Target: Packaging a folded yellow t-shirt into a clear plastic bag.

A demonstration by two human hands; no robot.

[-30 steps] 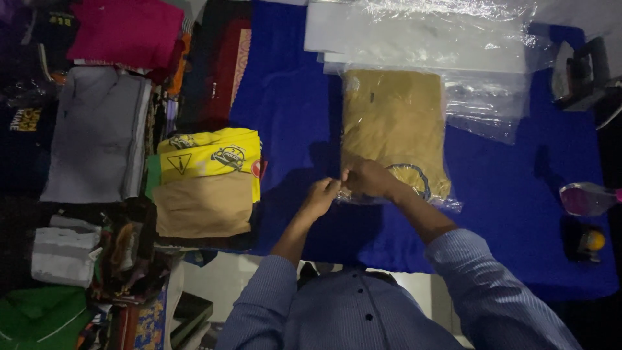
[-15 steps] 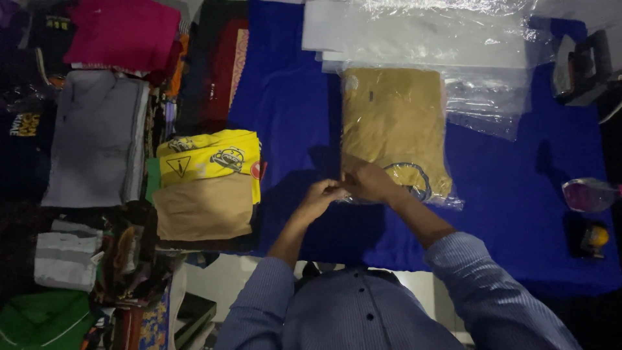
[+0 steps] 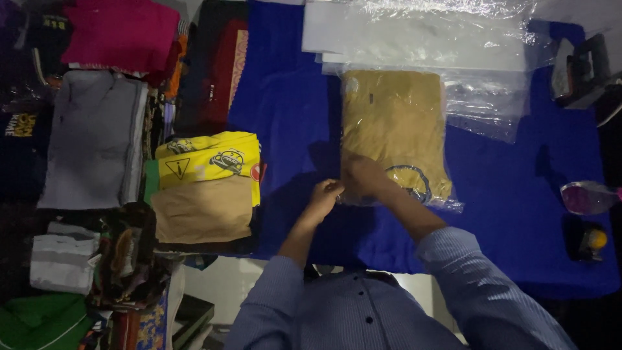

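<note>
A folded mustard-yellow garment (image 3: 395,123) lies inside a clear plastic bag (image 3: 447,201) on the blue cloth (image 3: 518,214) that covers the table. My left hand (image 3: 324,194) pinches the bag's near left corner. My right hand (image 3: 363,175) rests on the bag's near edge right beside it, fingers closed on the plastic. Both sleeves are blue with fine stripes.
A stack of clear bags (image 3: 427,32) lies at the far edge. Left of the cloth sit a yellow printed garment on a tan one (image 3: 207,188), a grey garment (image 3: 97,142) and a magenta one (image 3: 120,32). A pink-tinted object (image 3: 586,198) and a small yellow item (image 3: 596,240) lie at the right.
Both hands stay at the bag's near left corner, with only small finger movements. The bagged garment has not shifted.
</note>
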